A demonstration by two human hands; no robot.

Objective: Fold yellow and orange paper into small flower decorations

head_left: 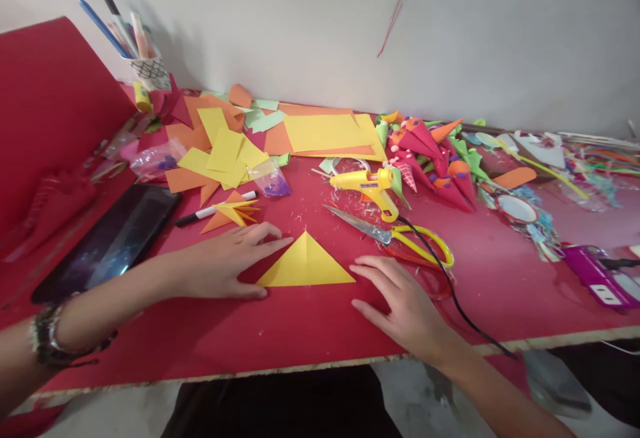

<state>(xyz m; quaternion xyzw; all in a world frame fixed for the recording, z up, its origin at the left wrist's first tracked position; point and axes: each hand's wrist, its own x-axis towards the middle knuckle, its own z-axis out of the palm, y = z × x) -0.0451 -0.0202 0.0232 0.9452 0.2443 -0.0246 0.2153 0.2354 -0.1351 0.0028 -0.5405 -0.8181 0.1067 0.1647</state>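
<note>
A yellow paper triangle (pixel 306 266) with a crease down its middle lies flat on the red table, its point away from me. My left hand (pixel 235 258) rests at its left corner, fingers apart, with the fingertips at the paper's edge. On the other side, my right hand (pixel 393 301) has its fingers spread, the index fingertip at or very near the right corner. Beyond the paper are a yellow glue gun (pixel 367 185) and scissors (pixel 425 243) with yellow handles. Left of them sit folded yellow and orange paper pieces (pixel 233 211) by a marker (pixel 200 215).
Yellow sheets (pixel 325 133) and paper scraps (pixel 220 155) lie at the back. Colourful paper cones (pixel 435 158) are heaped right of them. A dark tablet (pixel 110 238) lies left, near a pen cup (pixel 153 73). The glue gun's black cord (pixel 445 278) runs over the front edge.
</note>
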